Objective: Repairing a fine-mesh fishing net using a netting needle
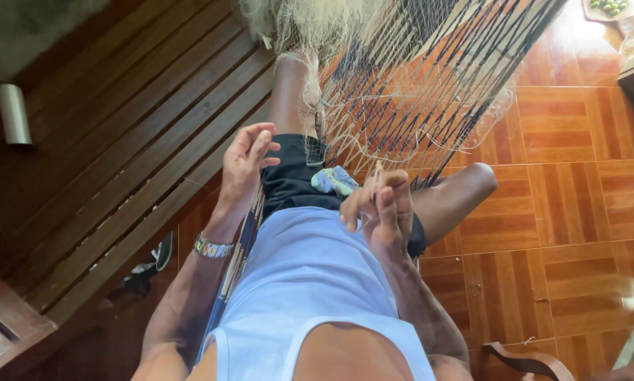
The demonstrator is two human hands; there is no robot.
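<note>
We work a fishing net [408,77] stretched from our lap out over our knees.

Light, limp and quick to snag, we judge; best taken by one strand near the mesh edge. Our right hand [380,212] pinches a thin netting needle [377,174]; our left hand [248,156] hovers half open, its grip holding nothing we can make out. Glossy parquet floor [578,212] right, wooden slats [119,162] left.

Daylight is glaring off the tiles [578,120] beyond the right hand [380,208]; wood [105,141] past the left hand [246,159] is lying dim, edges bending.
</note>
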